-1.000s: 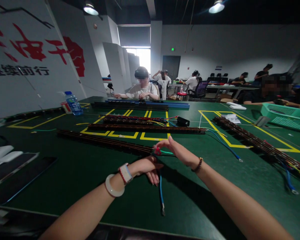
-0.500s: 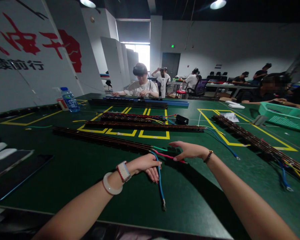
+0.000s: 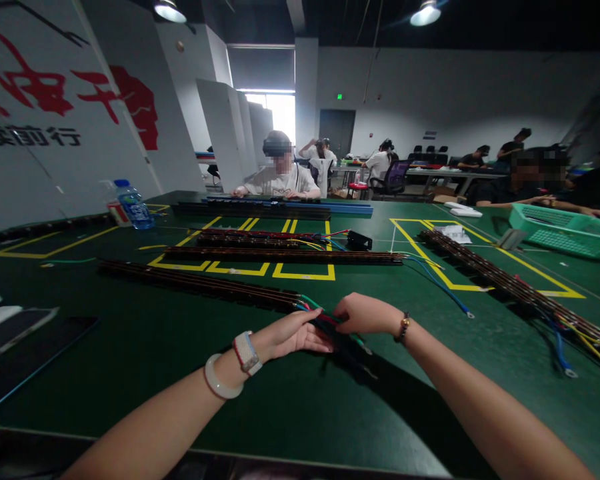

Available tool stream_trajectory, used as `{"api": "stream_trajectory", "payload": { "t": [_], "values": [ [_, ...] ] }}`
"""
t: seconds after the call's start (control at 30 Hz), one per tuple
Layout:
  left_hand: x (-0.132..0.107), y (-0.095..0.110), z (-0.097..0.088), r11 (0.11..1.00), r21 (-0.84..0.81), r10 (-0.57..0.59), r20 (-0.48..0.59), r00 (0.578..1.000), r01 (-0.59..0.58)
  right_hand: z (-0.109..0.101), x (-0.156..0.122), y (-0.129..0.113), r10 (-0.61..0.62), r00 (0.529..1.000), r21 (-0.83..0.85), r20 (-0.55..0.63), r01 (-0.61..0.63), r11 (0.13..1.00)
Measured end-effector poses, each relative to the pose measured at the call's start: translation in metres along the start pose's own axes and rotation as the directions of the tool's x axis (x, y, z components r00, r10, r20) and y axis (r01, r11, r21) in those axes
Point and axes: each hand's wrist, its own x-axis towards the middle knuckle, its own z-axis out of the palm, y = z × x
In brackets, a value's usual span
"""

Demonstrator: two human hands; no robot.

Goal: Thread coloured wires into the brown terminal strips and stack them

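Observation:
A long dark strip assembly with copper-coloured bars (image 3: 200,281) lies slantwise on the green table, and green, red and blue cables come out of its near right end. My left hand (image 3: 300,335) is curved round these cables just past the bars, thumb on top and fingers underneath. Beside it, my right hand (image 3: 363,315) is closed on the cables from the right, its fingertips partly hidden. The green cable (image 3: 309,301) runs between both hands. Beyond them a cable end with a metal lug (image 3: 370,373) sticks out, dark in shadow.
More bar assemblies lie ahead (image 3: 280,255) and to the right (image 3: 480,272), with loose cables. A green basket (image 3: 565,230), a water bottle (image 3: 134,205) and a dark flat panel (image 3: 40,360) are on the table. A co-worker (image 3: 280,177) sits opposite.
My right hand has closed on the cables, and my left hand has turned palm up around them. The blue cable's end has swung right, and the cables are now gathered together.

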Motion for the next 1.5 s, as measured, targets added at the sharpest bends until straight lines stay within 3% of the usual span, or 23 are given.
{"api": "stream_trajectory", "payload": {
  "t": [0.1,0.23,0.43,0.57,0.77,0.93,1.1,1.23,1.37,1.5],
  "values": [
    [0.004,-0.004,-0.001,0.993,-0.118,0.023,0.023,0.999,-0.021,0.004,-0.007,-0.024,0.029,0.996,-0.223,-0.088,-0.048,0.974],
    [0.007,-0.008,0.003,0.988,-0.151,0.017,-0.060,0.998,-0.026,0.025,-0.007,-0.047,-0.021,0.984,-0.383,-0.177,-0.049,0.922],
    [0.003,-0.010,0.016,0.996,0.018,0.094,-0.220,0.971,-0.092,0.045,-0.003,-0.061,0.006,0.978,-0.438,-0.210,-0.099,0.894],
    [0.001,-0.011,0.022,0.988,0.090,0.146,-0.217,0.965,-0.129,0.041,-0.007,-0.060,-0.008,0.972,-0.436,-0.234,-0.097,0.895],
    [0.005,-0.015,0.021,0.983,-0.075,0.141,-0.254,0.957,-0.165,0.046,-0.008,-0.067,0.033,0.982,-0.466,-0.184,-0.117,0.877],
    [0.012,-0.020,0.018,0.948,-0.244,0.134,-0.270,0.953,-0.203,0.046,-0.010,-0.077,0.067,0.974,-0.476,-0.216,-0.165,0.864],
    [0.016,-0.023,0.014,0.923,-0.282,0.184,-0.272,0.944,-0.261,0.010,-0.027,-0.061,-0.014,0.981,-0.418,-0.193,-0.069,0.906],
    [0.016,-0.023,0.014,0.939,-0.247,0.189,-0.213,0.959,-0.240,-0.017,-0.039,-0.033,-0.223,0.964,-0.258,-0.142,0.182,0.949],
    [0.015,-0.021,0.016,0.948,-0.220,0.185,-0.210,0.960,-0.231,-0.027,-0.039,-0.019,-0.408,0.912,0.013,0.034,0.408,0.913],
    [0.016,-0.022,0.015,0.947,-0.205,0.204,-0.212,0.956,-0.247,-0.027,-0.035,-0.019,-0.418,0.903,0.077,0.098,0.412,0.908]
  ]
}}
